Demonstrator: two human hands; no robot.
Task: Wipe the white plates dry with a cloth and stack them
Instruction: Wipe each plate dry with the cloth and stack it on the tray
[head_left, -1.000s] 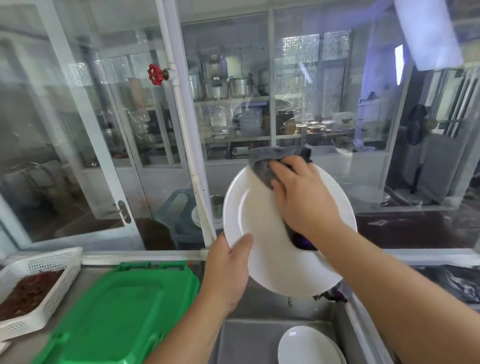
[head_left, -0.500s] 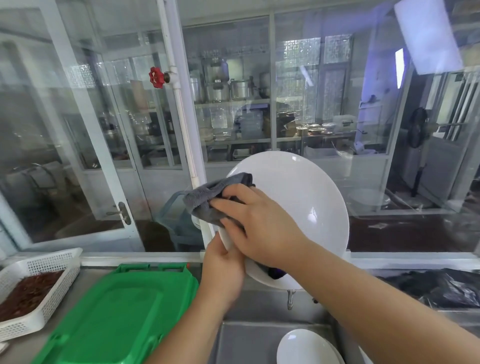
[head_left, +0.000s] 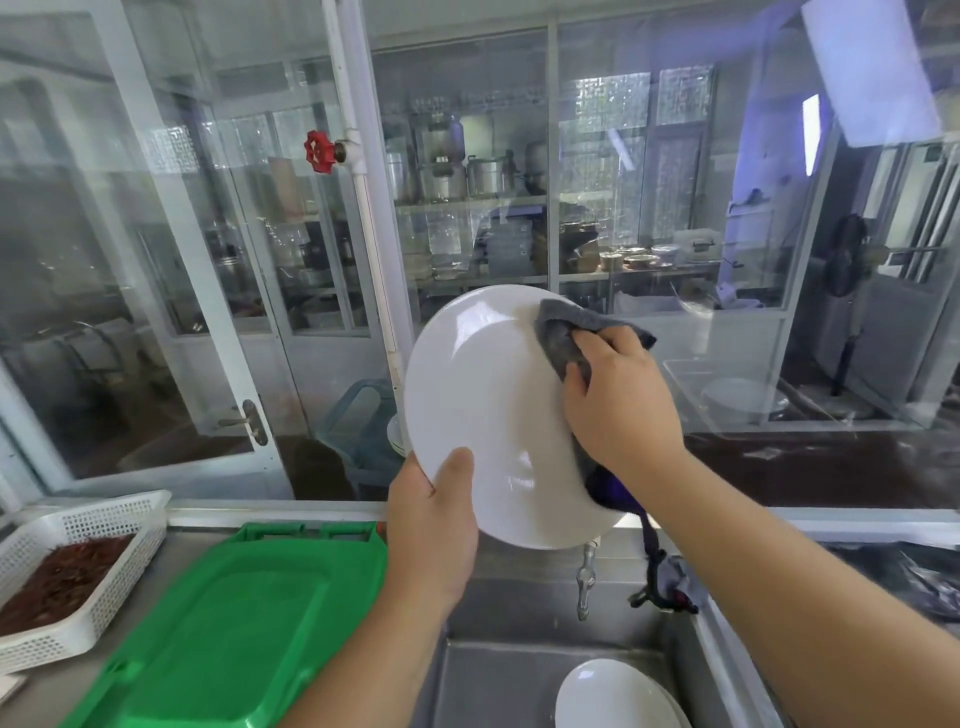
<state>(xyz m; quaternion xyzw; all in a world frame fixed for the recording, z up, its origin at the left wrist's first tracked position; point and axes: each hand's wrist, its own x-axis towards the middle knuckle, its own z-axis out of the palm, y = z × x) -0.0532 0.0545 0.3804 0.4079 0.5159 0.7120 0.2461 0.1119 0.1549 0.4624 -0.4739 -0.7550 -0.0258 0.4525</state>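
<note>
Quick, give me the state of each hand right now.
Left hand: grips the white plate by its lower rim.
Right hand: presses the grey cloth against the plate.

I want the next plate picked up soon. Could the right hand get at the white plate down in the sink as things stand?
Probably not yet: the right hand presses the grey cloth on the held plate. The sink plate lies uncovered below.

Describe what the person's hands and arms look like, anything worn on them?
Both are bare. The left hand and right hand show no gloves, rings or bracelets that can be seen. Both forearms are uncovered as far as the picture's edge, with no sleeve, cuff or watch in view. No markings show on either.
</note>
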